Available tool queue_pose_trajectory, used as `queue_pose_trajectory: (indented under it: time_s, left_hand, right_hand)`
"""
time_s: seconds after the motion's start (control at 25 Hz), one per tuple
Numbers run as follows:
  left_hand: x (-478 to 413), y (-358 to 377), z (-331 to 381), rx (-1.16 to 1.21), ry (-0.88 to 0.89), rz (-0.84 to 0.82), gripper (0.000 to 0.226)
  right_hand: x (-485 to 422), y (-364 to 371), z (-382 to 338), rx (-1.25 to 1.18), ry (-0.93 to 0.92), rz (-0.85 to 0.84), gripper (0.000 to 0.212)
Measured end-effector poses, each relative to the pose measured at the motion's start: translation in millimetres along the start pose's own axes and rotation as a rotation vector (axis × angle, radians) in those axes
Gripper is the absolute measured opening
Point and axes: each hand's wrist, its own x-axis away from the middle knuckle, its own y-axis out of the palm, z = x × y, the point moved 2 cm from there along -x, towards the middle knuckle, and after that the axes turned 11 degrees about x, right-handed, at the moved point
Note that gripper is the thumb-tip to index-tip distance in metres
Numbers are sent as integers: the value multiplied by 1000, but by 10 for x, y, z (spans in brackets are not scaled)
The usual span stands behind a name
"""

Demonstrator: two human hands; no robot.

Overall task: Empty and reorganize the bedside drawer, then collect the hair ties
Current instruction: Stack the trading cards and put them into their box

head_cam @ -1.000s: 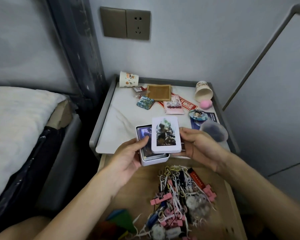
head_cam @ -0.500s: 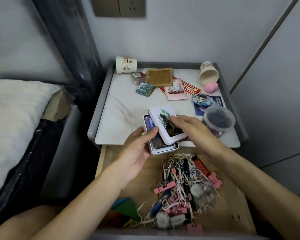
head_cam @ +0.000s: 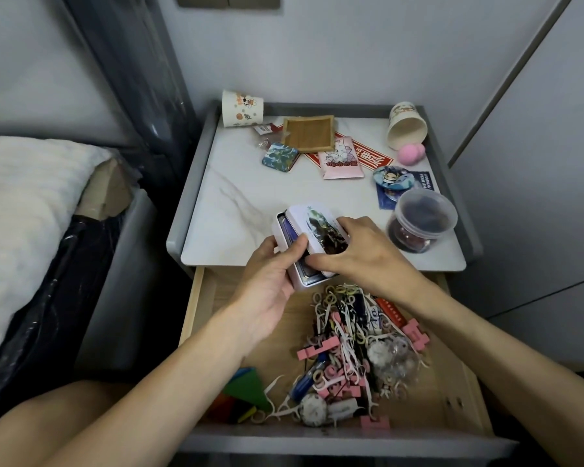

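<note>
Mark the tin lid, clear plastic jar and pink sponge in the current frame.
tin lid (head_cam: pixel 299 218): head view, bare white part of its top
clear plastic jar (head_cam: pixel 426 209): head view, middle of its lid
pink sponge (head_cam: pixel 410 153): head view, middle of its body

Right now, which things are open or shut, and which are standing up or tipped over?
drawer: pulled open, hair ties inside.
tin: not fully shut, held by the left hand.
lid: crooked on the tin, gripped by the right hand.
left paper cup: standing.
right paper cup: tipped on its side.
plastic jar: lid on.
</note>
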Motion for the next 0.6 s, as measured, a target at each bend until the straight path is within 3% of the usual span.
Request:
queue_pose_trajectory:
  time_s: [0.16, 0.36, 0.6]
  left_hand:
    - [0, 19, 16, 92, -16, 9, 43]
    - [-11, 64, -12, 204, -53, -9, 46]
    - [-20, 43, -30, 164, -50, 8, 60]
  right_hand:
    - [73, -33, -35, -119, 20, 66, 48]
    - [172, 105, -144, -39, 9, 196, 38]
    - [228, 129, -222, 80, 14, 224, 57]
